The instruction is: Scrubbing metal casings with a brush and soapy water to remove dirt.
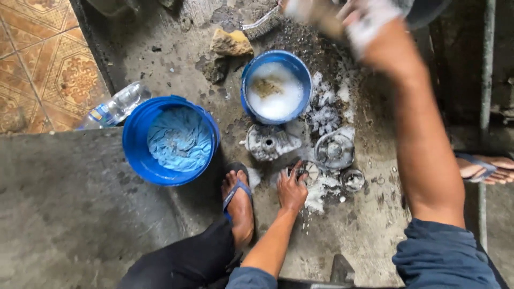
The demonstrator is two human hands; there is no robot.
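The left hand [292, 188] pins a small round soapy metal part [306, 172] on the wet concrete floor [69, 214]; it could slip. The raised right hand [364, 18] is blurred, grip unclear.

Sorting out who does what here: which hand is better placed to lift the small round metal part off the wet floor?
Left. The left hand already rests on the small round metal part; the right hand is raised far off, soapy, gripping a blurred brush.
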